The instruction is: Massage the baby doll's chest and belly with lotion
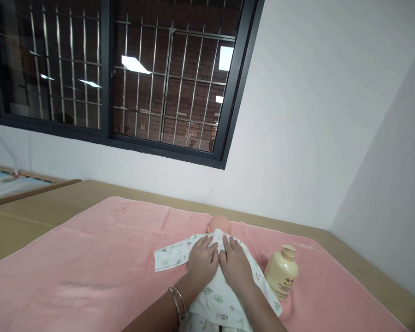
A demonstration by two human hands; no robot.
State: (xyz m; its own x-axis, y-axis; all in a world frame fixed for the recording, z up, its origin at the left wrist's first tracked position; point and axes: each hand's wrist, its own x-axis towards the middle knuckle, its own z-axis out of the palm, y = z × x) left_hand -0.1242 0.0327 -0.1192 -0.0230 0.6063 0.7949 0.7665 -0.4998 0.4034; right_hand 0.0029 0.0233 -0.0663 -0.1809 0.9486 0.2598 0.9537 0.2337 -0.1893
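Centrally, a doll lies on a pink towel, clothed in a white patterned shirt. Its long axis runs away from the person, with the head pointing to the wall and the lower end toward the person. Which way up it lies cannot be confirmed. One sleeve extends left; the other slopes right, toward the near side.

The left hand and right hand rest palm down on the upper shirt, thumbs close together. The grip on both sides is spread over the cloth, fingers slightly bent, closed around nothing visible; whether the fingertips pinch fabric cannot be told. The matched placement appears suited to even, light contact about the middle line.

A pump bottle stands just beside the right-hand sleeve, presumably for easy reach; contact between them is unclear. The towel likely serves as padding over the counter. Beyond is a barred window. Two bracelets encircle the left wrist.
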